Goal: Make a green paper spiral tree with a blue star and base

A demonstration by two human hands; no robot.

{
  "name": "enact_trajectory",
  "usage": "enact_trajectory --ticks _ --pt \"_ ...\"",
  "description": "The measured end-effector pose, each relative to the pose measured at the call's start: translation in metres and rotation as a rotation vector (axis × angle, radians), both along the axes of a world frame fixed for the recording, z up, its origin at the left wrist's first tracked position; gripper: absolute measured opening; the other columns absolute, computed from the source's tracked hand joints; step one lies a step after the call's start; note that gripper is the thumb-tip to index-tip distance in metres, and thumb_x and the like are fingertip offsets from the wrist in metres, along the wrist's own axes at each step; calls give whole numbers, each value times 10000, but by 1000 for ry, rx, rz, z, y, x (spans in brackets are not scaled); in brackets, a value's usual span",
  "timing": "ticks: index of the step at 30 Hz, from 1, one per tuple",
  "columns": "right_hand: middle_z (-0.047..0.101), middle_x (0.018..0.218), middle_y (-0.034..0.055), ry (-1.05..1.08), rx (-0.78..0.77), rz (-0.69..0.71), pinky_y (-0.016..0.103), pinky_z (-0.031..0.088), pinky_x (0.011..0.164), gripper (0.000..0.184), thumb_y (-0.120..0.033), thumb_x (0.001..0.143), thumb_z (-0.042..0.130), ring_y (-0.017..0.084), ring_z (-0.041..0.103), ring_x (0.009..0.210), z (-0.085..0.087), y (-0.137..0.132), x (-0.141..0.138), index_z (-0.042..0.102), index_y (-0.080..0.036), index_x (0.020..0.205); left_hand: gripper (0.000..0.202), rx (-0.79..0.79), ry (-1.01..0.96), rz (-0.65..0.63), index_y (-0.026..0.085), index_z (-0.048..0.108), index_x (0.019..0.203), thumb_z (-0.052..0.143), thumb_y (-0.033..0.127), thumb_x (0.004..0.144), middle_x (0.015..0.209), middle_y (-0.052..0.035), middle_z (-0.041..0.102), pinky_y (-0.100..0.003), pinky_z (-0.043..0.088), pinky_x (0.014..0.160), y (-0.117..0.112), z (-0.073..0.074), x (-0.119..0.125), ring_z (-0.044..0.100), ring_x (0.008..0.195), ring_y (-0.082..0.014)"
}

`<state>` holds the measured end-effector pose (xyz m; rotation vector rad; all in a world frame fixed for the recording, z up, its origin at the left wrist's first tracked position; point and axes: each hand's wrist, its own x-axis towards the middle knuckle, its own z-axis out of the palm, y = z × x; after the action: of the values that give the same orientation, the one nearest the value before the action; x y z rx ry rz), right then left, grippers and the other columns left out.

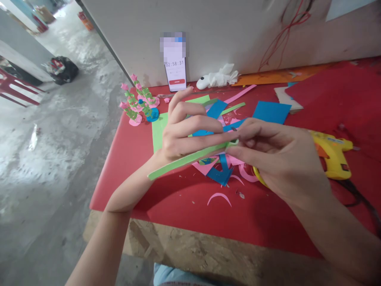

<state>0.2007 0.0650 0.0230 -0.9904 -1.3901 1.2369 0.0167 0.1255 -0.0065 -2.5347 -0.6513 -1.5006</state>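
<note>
A light green paper strip (187,159) slants across the space between my hands, its loose end pointing to the lower left. Its right end is folded into a small loop. My right hand (279,159) pinches that folded end between thumb and fingertips. My left hand (187,131) reaches in from the left with long fingers, the index finger lying along the strip and its tip at the loop; the left thumb is hidden behind the strip. Under the hands lie blue paper pieces (270,112), a green sheet (158,131) and pink scraps (219,198).
Small paper flowers (135,99) stand at the red table's (119,174) back left corner. A phone (175,71) showing a timer leans on the wall beside a white figure (218,77). Right of my right hand lies a yellow glue gun (336,155) with a dark cable.
</note>
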Motion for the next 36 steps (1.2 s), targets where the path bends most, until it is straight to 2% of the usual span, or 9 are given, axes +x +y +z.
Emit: enact_trajectory --ticks 3,5,7,9,14,18,24,30,36 --pt "468 641 -33 16 -33 -29 151 329 451 197 -290 622 795 27 403 567 -1 0 0 638 -195 695 259 53 -20 -14 316 657 755 497 470 887 571 58 572 -472 410 1066 1 2 3 581 739 -108" --pt "449 616 -34 21 -83 -40 157 320 442 256 -300 584 814 36 403 567 -3 2 -1 607 -183 681 188 189 -43 -11 335 649 819 499 416 899 568 74 565 -469 420 1052 0 5 8 573 705 -97" --pt "440 606 -32 17 -124 -40 159 312 433 320 -302 528 838 45 411 577 -4 3 -1 574 -177 658 158 355 -88 5 327 639 827 506 359 905 570 89 565 -419 449 1024 -1 9 12 554 662 -79" --pt "447 613 -28 -4 -154 -33 163 310 429 366 -323 485 852 52 420 586 -4 4 -1 551 -177 635 159 431 -117 30 310 635 792 520 320 902 590 97 576 -362 475 990 -3 12 15 539 645 -66" --pt "451 627 -20 -34 -230 -14 175 326 446 418 -391 458 853 64 429 601 1 3 -2 530 -185 628 98 337 -5 55 353 611 898 567 268 879 631 113 546 -398 460 1026 -9 14 13 538 653 -41" --pt "454 641 -16 -51 -240 10 183 348 471 418 -420 480 846 68 438 618 1 3 -2 546 -183 649 53 435 -69 110 309 602 839 632 264 839 675 118 554 -318 459 1027 -10 12 14 524 685 -28" --pt "532 754 -2 28 -153 155 187 414 499 203 -363 655 774 63 480 635 -5 10 3 703 -265 817 126 294 -120 57 350 620 929 506 394 902 699 82 566 -332 436 1025 -4 7 11 519 731 -68" --pt "534 727 -1 84 -129 152 175 394 472 108 -287 668 773 52 484 608 -3 11 4 740 -288 770 193 150 -7 113 377 651 962 489 457 893 717 60 580 -382 398 1055 -7 5 4 551 829 -94" --pt "505 687 -28 66 -93 88 162 387 478 198 -290 607 809 29 433 578 -9 10 3 716 -245 776 102 297 -50 93 331 634 919 584 394 856 700 68 608 -357 465 964 -8 10 6 560 751 -93"
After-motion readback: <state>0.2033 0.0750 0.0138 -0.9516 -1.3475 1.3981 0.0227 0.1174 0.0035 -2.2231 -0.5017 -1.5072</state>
